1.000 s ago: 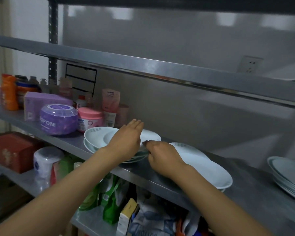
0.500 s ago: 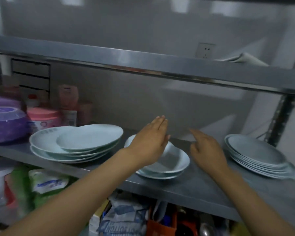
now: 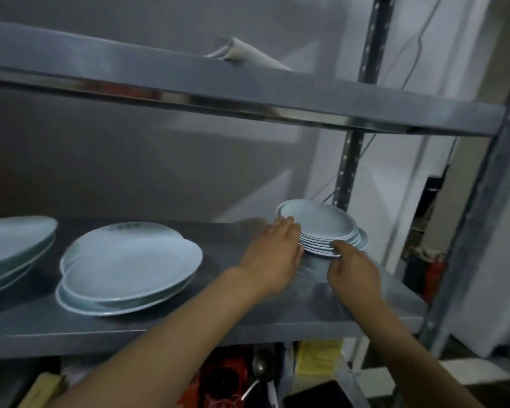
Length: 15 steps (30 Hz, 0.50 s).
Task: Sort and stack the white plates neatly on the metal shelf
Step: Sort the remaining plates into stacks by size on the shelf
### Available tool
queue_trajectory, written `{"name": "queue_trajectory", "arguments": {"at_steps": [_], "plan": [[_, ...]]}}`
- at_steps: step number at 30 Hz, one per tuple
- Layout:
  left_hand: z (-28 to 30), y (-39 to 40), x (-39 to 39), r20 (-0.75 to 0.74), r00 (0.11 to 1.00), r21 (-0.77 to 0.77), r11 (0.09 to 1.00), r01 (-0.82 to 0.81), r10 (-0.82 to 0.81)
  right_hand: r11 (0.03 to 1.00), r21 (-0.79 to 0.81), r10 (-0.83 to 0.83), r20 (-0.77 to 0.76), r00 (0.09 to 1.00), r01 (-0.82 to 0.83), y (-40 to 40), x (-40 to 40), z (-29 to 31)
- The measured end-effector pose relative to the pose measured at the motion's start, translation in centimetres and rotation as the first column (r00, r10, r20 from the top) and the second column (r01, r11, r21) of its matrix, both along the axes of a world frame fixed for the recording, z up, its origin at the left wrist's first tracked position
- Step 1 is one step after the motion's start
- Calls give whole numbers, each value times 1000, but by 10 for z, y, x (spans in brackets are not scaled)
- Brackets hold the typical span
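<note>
- Two hands on the small plate stack [image 3: 321,228], right end of the shelf [image 3: 159,334].
- Left hand [image 3: 273,254]: fingers straight, pressing the stack's left edge.
- Right hand [image 3: 352,270]: fingers curled, pinching its front rim.
- Larger plates [image 3: 127,260] left of the stack.

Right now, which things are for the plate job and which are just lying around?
For the job:
small plate stack, touched by left hand and right hand
big plates
metal shelf

Just lying around:
folded paper up top
stuff underneath
</note>
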<state>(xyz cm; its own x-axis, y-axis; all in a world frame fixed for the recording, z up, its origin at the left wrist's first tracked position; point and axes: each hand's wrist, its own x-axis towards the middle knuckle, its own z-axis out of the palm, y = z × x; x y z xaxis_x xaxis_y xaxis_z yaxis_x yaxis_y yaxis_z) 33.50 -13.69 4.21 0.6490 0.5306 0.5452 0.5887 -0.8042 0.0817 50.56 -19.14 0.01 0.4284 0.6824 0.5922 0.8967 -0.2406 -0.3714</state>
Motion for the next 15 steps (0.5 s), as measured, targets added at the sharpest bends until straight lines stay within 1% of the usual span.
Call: {"name": "queue_trajectory", "arguments": {"at_steps": [2, 4, 7, 11, 13, 15], "plan": [[-16, 4, 25, 13, 999, -38, 998, 40, -40, 999, -22, -49, -68, 996, 47, -1, 14, -9], [-32, 14, 44, 59, 996, -66, 995, 68, -65, 996, 14, -84, -111, 990, 86, 0, 19, -12], [-51, 34, 70, 115, 993, -59, 997, 42, -35, 996, 32, -82, -73, 994, 85, 5, 22, -19], [-54, 64, 100, 157, 987, -40, 999, -29, 35, 997, 23, -79, -60, 995, 80, 10, 29, -22], [-57, 73, 111, 111, 990, -36, 996, -87, 91, 995, 29, -90, -55, 994, 92, 12, 32, -21], [-61, 80, 119, 7, 991, -53, 990, -132, 132, 996, 31, -87, -34, 996, 88, 13, 32, -21]]}}
